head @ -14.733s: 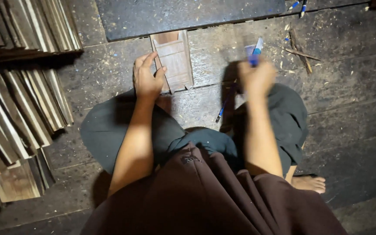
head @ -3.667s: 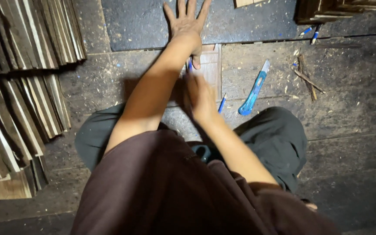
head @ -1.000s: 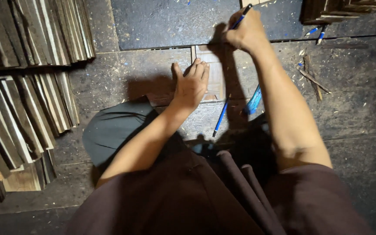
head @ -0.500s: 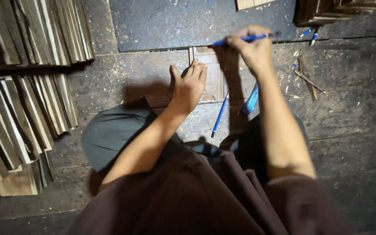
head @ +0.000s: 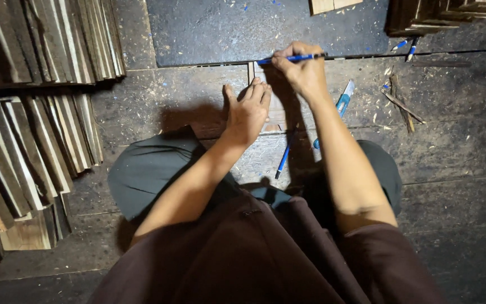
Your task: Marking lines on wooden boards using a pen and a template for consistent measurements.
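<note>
Leftward since the earlier frame, your right hand (head: 302, 70) grips the blue pencil (head: 288, 58) above the wood piece (head: 275, 112) your flat, unclenched left hand (head: 247, 110) presses.

The person wears a loose dark brown top (head: 254, 253) with short sleeves ending above the elbows, leaving both forearms bare. Dark grey-green trousers (head: 147, 169) cover the legs. The hands appear bare, with no rings or watch, though the light is dim.
</note>
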